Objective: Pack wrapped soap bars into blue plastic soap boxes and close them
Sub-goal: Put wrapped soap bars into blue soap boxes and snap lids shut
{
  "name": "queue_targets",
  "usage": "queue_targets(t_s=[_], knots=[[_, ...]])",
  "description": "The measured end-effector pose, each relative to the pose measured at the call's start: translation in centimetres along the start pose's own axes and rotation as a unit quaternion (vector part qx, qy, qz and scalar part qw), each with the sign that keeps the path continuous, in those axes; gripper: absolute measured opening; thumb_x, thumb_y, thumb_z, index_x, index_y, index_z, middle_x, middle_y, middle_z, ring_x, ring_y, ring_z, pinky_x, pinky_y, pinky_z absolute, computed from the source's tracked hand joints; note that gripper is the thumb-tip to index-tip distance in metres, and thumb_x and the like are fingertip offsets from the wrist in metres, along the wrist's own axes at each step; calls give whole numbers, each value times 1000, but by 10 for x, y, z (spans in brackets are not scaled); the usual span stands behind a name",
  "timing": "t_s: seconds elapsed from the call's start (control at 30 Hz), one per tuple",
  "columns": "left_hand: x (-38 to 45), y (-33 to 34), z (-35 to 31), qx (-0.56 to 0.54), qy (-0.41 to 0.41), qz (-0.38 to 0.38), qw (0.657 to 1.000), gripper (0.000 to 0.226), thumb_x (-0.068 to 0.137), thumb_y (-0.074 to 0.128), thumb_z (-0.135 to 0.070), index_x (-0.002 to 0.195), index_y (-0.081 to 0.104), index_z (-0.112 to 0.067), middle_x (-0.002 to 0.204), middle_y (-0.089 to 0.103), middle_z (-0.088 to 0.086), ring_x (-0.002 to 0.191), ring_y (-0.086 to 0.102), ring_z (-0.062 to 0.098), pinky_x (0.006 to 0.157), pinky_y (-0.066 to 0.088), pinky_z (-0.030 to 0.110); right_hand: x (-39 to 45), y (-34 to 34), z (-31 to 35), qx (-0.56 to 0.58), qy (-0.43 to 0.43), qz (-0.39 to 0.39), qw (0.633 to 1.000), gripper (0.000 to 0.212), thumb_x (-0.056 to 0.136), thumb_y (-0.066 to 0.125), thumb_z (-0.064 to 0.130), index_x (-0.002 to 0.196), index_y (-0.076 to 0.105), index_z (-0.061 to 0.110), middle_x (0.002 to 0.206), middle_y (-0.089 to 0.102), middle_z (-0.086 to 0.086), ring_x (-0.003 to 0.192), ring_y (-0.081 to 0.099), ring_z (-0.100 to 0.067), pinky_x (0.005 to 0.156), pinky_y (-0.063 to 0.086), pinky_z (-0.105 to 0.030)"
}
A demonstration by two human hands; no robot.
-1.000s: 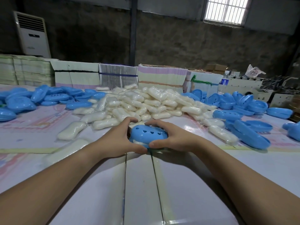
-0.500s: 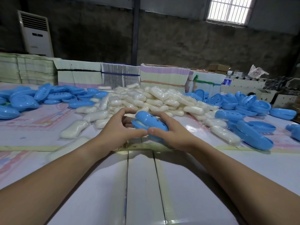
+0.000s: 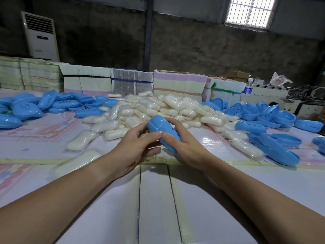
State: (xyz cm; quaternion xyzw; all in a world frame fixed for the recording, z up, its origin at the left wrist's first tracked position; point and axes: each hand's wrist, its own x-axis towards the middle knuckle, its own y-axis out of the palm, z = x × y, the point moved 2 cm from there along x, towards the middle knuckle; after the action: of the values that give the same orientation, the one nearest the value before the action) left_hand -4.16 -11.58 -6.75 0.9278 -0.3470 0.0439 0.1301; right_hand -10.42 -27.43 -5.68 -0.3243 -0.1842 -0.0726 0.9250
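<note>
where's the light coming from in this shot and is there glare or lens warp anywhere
Head view: daylight enters through the barred window at upper right, blown out white, while the back wall stays dim; soft glare sheens the glossy table right of the hands and the wrapped soap pile; wide-angle distortion stretches both forearms and bows the room edges; the blue soap box held in both hands is sharp.

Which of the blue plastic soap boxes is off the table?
The closed blue plastic soap box held tilted between both hands; the other blue boxes lie on the table.
</note>
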Motion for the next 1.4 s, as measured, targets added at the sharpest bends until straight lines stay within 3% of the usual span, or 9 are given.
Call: queue_targets(t_s=[0.1, 0.27, 0.4, 0.6, 0.87, 1.03, 1.27, 1.4], knots=[[0, 1, -2, -8, 9, 12, 1000, 31, 96, 63, -11, 126, 65, -19, 124, 70, 6, 109, 70, 21, 92, 58, 34, 0, 0, 1, 7, -2, -3, 1000, 46, 88, 48, 62, 131, 34, 55, 107, 56, 16, 92, 60, -3, 79, 51, -15], [-1, 3, -7, -25, 27, 21, 999, 31, 95, 61, -6, 124, 65, -16, 124, 70, 11, 111, 70, 22, 84, 58, 27, 0, 0, 2, 27, -2, -15, 1000, 48, 88, 50, 59, 133, 38, 48, 109, 60, 7, 92, 63, -9, 83, 53, -23], [-1, 1, -9, -33, 27, 32, 999, 34, 95, 59, -3, 127, 64, -15, 126, 69, 10, 110, 70, 21, 85, 58, 27, -3, 0, 9, 14, -6, -16, 1000, 52, 86, 50, 64, 134, 35, 51, 103, 55, 23, 90, 60, 4, 73, 45, -8], [0, 1, -11, -35, 28, 29, 999, 31, 95, 60, -6, 125, 64, -15, 119, 72, 9, 111, 70, 21, 86, 58, 26, -4, 0, 14, 29, 0, -35, 999, 56, 83, 53, 64, 135, 39, 48, 102, 54, 21, 86, 57, 9, 68, 42, -3], [2, -2, -11, -47, 43, 40, 997, 33, 94, 61, -7, 126, 64, -14, 122, 71, 11, 114, 68, 24, 92, 57, 30, -2, 3, 13, 60, 1, -41, 997, 62, 75, 54, 72, 132, 39, 53, 105, 54, 15, 84, 60, 3, 68, 48, -10], [1, -2, -10, -47, 32, 60, 997, 40, 89, 66, -13, 129, 63, -15, 122, 72, 10, 115, 68, 23, 88, 58, 28, -1, 2, 6, 58, 15, -32, 998, 56, 76, 54, 72, 129, 40, 57, 106, 57, 11, 89, 63, -7, 82, 55, -26], [3, -1, -13, -41, 44, 67, 996, 33, 94, 62, -8, 126, 64, -14, 121, 72, 11, 114, 68, 23, 86, 56, 24, 2, 4, 5, 111, 34, -43, 992, 52, 76, 58, 71, 124, 46, 57, 109, 63, 8, 93, 68, -14, 85, 59, -44], [2, -1, -11, -57, 38, 68, 995, 38, 85, 69, -14, 123, 66, -17, 120, 72, 11, 112, 69, 22, 83, 57, 24, 0, 6, 6, 122, 38, -30, 991, 57, 76, 59, 69, 129, 44, 52, 113, 59, 8, 100, 67, -19, 88, 57, -50]])
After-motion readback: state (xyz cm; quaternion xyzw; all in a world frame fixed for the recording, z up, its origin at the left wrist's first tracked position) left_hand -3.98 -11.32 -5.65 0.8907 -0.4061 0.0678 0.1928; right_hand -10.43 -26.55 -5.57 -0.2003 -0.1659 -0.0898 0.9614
